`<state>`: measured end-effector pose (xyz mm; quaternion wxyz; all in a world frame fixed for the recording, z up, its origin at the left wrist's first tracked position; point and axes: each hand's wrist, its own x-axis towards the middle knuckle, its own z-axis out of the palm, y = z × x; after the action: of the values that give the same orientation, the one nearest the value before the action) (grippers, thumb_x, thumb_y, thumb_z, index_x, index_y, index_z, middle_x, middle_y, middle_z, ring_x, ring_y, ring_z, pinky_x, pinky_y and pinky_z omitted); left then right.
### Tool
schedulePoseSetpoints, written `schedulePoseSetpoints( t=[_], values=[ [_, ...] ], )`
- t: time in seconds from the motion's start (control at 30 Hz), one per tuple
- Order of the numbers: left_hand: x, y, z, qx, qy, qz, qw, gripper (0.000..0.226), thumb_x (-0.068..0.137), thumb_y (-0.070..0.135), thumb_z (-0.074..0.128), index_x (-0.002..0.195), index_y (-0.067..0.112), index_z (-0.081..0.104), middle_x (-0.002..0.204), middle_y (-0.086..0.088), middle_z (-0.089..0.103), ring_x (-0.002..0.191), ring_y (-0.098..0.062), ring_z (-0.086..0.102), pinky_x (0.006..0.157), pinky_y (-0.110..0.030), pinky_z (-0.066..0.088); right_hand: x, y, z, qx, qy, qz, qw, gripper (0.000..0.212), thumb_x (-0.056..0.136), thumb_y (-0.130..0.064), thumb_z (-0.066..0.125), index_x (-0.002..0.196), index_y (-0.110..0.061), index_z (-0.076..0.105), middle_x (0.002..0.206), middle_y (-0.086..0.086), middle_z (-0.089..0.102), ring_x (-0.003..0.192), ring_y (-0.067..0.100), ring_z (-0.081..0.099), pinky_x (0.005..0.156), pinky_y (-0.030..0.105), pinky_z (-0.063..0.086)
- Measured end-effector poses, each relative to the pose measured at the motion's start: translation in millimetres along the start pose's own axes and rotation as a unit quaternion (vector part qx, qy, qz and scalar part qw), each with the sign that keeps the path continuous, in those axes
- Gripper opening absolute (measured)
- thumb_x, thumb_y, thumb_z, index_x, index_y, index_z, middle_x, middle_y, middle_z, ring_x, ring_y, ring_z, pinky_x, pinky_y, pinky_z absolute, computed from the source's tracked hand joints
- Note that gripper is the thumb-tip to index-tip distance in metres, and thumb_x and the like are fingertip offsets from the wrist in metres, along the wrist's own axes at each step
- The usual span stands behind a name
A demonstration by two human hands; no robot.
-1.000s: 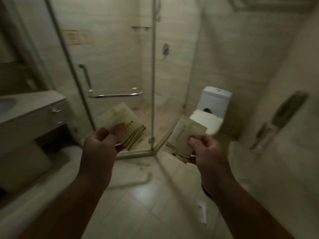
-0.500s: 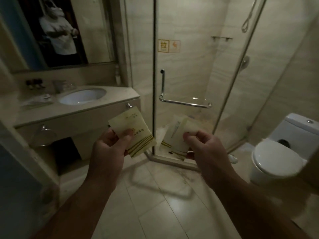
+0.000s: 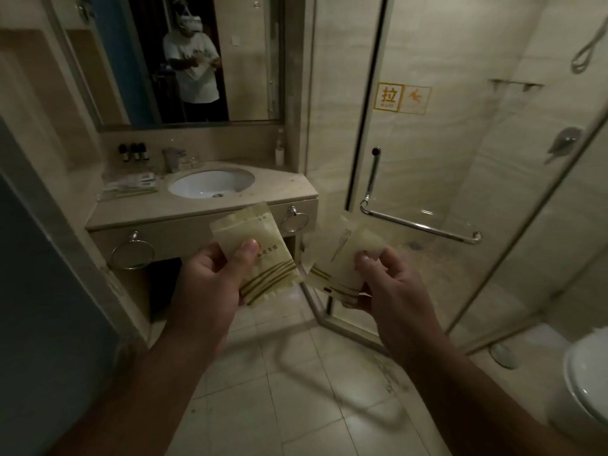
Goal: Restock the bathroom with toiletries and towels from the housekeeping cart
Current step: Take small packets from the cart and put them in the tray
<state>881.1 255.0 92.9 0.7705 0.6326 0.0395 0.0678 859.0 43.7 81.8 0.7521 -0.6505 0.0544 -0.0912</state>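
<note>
Pinching one flat packet between thumb and curled fingers, the left hand is holding it up by its lower half, the gold stripes showing just under the thumb. Close on its right, the right hand is gripping a small stack of packets with the thumb pressing on the upper corner and the fingers curling behind. How many are overlapping there I cannot tell.

Both hands are hovering short of the counter, which is lying just beyond the left hand, two towel rings hanging on its front. The step in hand is probably carrying these toiletries over to set them down. Farther out and to the left of the left hand, a tray of similar packets is sitting beside the sink, which is likely the place to aim for.

Doing it well is probably meaning this: emptying one hand at a time, laying each packet flat with the print up, and staying wide of the basin rim so nothing is sliding into the wet. Beyond the tray, small dark bottles are standing against the wall — worth not knocking. Off to the right of the right hand, the glass door's handle is jutting out.
</note>
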Motion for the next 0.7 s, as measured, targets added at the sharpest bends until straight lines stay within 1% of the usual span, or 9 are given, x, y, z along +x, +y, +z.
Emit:
schedulePoseSetpoints(
  t=[0.07,0.13,0.23,0.33,0.43,0.5,0.57,0.63,0.7],
  values=[
    [16,1,11,-0.002,0.014,0.005,1.0,0.013,0.09,0.03,0.067,0.098,0.021,0.071,0.089,-0.004,0.077,0.081,-0.018,0.075,0.064,-0.035,0.06,24,1,-1,0.007,-0.015,0.01,1.0,0.02,0.102,-0.019,0.05,0.116,-0.022,0.063,0.114,0.012,0.067,0.102,0.031,0.068,0.076,0.046,0.061],
    [33,5,24,0.011,0.03,0.015,0.999,0.012,0.094,0.028,0.063,0.099,0.02,0.07,0.085,-0.003,0.077,0.076,-0.014,0.075,0.057,-0.027,0.059,52,-2,-5,0.008,-0.031,0.014,0.999,0.021,0.102,-0.02,0.049,0.119,-0.022,0.062,0.115,0.013,0.067,0.101,0.031,0.069,0.073,0.042,0.059],
    [59,14,44,0.048,0.052,0.03,0.997,0.016,0.096,0.032,0.06,0.099,0.019,0.07,0.086,-0.002,0.078,0.08,-0.014,0.075,0.066,-0.029,0.058,98,-20,-12,0.013,-0.069,0.015,0.997,0.022,0.103,-0.021,0.047,0.121,-0.022,0.06,0.112,0.01,0.068,0.096,0.027,0.071,0.065,0.032,0.056],
    [83,19,60,0.074,0.079,0.039,0.993,0.016,0.099,0.03,0.057,0.102,0.019,0.069,0.09,-0.002,0.078,0.087,-0.016,0.075,0.075,-0.033,0.056,140,-35,-15,0.03,-0.116,0.019,0.993,0.02,0.102,-0.014,0.048,0.117,-0.021,0.061,0.108,0.008,0.071,0.09,0.023,0.073,0.063,0.03,0.057],
    [101,20,69,0.107,0.113,0.041,0.987,0.013,0.101,0.022,0.055,0.102,0.022,0.068,0.086,0.002,0.077,0.087,-0.017,0.074,0.077,-0.036,0.057,172,-34,-12,0.032,-0.156,0.039,0.986,0.031,0.096,-0.002,0.055,0.115,-0.025,0.062,0.109,0.004,0.071,0.097,0.023,0.072,0.077,0.038,0.061],
    [108,18,72,0.117,0.14,0.03,0.983,0.015,0.1,0.018,0.053,0.1,0.022,0.068,0.086,-0.001,0.076,0.089,-0.021,0.073,0.084,-0.045,0.058,188,-28,-6,0.025,-0.177,0.045,0.983,0.037,0.092,0.0,0.059,0.111,-0.032,0.062,0.113,0.003,0.07,0.105,0.025,0.069,0.089,0.048,0.058],
    [115,18,72,0.139,0.163,0.023,0.976,0.016,0.098,0.014,0.051,0.1,0.02,0.067,0.091,-0.007,0.075,0.091,-0.027,0.071,0.09,-0.053,0.056,203,-22,1,0.024,-0.191,0.049,0.98,0.037,0.089,0.0,0.063,0.105,-0.033,0.064,0.108,0.001,0.072,0.105,0.025,0.069,0.092,0.051,0.057],
    [121,18,69,0.161,0.182,0.029,0.97,0.017,0.098,0.013,0.053,0.102,0.023,0.066,0.092,-0.004,0.075,0.089,-0.023,0.072,0.088,-0.051,0.057,216,-17,10,0.023,-0.203,0.052,0.978,0.035,0.089,-0.001,0.065,0.106,-0.032,0.065,0.104,0.001,0.074,0.102,0.024,0.071,0.092,0.051,0.057],
    [126,17,66,0.164,0.189,0.044,0.967,0.017,0.098,0.013,0.057,0.104,0.027,0.066,0.092,0.0,0.077,0.088,-0.018,0.074,0.084,-0.044,0.059,227,-11,21,0.021,-0.211,0.05,0.976,0.035,0.089,-0.001,0.066,0.109,-0.03,0.065,0.105,0.002,0.075,0.102,0.023,0.071,0.093,0.051,0.056]
  ],
)
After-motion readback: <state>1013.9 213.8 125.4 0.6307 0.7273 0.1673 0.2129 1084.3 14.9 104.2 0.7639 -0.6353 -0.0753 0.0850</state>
